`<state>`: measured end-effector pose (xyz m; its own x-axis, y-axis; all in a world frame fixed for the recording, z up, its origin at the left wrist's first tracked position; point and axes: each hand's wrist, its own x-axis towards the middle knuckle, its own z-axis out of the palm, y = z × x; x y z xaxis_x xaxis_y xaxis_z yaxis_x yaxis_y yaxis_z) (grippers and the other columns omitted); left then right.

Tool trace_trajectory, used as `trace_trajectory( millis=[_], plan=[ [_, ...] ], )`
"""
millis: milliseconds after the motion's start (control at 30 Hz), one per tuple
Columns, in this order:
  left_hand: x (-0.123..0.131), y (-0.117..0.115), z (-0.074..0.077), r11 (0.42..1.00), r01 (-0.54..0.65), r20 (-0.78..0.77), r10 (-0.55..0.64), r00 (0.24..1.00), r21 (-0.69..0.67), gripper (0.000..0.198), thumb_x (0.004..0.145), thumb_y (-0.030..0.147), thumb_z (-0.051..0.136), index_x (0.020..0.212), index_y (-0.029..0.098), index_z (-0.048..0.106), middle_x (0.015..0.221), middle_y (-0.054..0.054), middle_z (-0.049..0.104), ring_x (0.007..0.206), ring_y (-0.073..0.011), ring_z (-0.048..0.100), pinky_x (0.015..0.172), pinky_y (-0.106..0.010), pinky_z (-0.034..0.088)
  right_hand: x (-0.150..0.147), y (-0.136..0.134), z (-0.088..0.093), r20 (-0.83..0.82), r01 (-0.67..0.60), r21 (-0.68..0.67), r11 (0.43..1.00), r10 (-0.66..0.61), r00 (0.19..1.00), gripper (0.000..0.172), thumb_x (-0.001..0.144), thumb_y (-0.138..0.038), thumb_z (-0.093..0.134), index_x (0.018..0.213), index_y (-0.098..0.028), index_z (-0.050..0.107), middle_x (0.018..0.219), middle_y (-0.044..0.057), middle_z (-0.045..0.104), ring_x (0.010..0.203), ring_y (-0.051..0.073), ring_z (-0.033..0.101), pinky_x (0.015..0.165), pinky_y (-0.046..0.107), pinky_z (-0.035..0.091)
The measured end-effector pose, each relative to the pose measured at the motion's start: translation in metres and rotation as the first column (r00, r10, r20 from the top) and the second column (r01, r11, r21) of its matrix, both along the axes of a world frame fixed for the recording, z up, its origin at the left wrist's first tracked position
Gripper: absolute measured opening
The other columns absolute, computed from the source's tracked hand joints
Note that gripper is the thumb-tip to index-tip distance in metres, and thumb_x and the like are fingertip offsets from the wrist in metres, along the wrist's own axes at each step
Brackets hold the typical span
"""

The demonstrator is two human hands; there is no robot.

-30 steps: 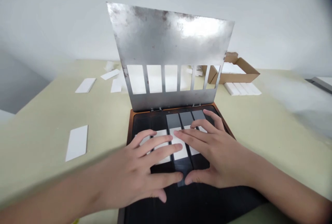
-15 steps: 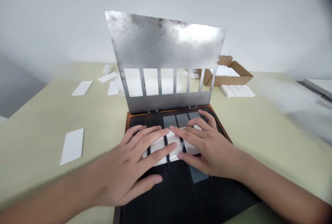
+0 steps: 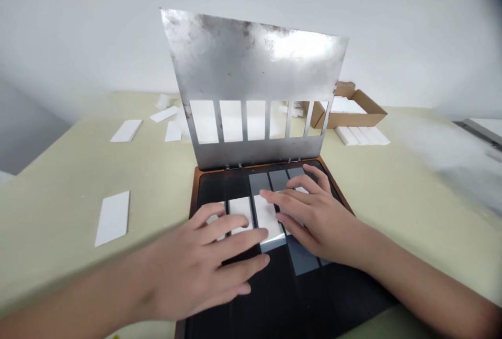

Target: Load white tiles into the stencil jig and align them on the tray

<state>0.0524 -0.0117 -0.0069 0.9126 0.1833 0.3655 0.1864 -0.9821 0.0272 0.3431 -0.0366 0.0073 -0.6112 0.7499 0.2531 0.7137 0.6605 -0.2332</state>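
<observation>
As left hand [image 3: 192, 266], right hand [image 3: 321, 229] touch white, perhaps ceramic, tiles [image 3: 266, 216]

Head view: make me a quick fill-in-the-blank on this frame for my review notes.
The hinged metal plate has ____ slots. The left hand and right hand rest on white ____ in the black tray. The cardboard box stands to the ____ of the plate.

six; strips; right
</observation>
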Motion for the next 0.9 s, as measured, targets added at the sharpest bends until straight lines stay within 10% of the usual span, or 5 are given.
trace_trajectory(
  millis=[133, 433, 900],
  plan=[
    [-0.0012, -0.0023, 0.0008, 0.999, -0.015, 0.059, 0.017, 0.998, -0.028, 0.038, 0.101, 0.035, 0.07, 0.138, 0.042, 0.067, 0.143, -0.006, 0.065, 0.122, -0.0296, 0.058, 0.11, -0.047, 0.033, 0.0001, -0.0008, -0.0016, -0.005, 0.003, -0.002, 1.0, -0.003, 1.0, 0.042, 0.109, -0.019, 0.048, 0.15, -0.023, 0.054, 0.117, 0.002, 0.077, 0.119, 0.025, 0.055, 0.126, 0.058, 0.018],
    [0.0035, 0.0014, 0.0037, 0.998, -0.019, -0.071, 0.015, 0.997, -0.06, 0.054, 0.106, 0.061, 0.056, 0.142, 0.02, 0.065, 0.145, -0.004, 0.067, 0.126, -0.0295, 0.057, 0.108, -0.047, 0.029, -0.0006, -0.0014, 0.001, -0.047, -0.01, 0.001, 1.0, 0.01, 0.999, 0.057, 0.102, -0.051, 0.064, 0.152, -0.025, 0.053, 0.146, 0.005, 0.064, 0.134, 0.028, 0.049, 0.126, 0.054, 0.016],
    [-0.0007, -0.0016, 0.003, 0.996, 0.012, -0.028, -0.014, 1.0, -0.086, 0.041, 0.105, 0.054, 0.062, 0.135, 0.027, 0.069, 0.125, -0.006, 0.068, 0.112, -0.0272, 0.059, 0.103, -0.044, 0.032, -0.0008, -0.0022, -0.0008, -0.026, -0.025, -0.097, 0.995, 0.023, 0.999, 0.065, 0.101, -0.044, 0.062, 0.161, -0.027, 0.041, 0.148, 0.003, 0.062, 0.138, 0.027, 0.047, 0.128, 0.053, 0.009]
  ],
)
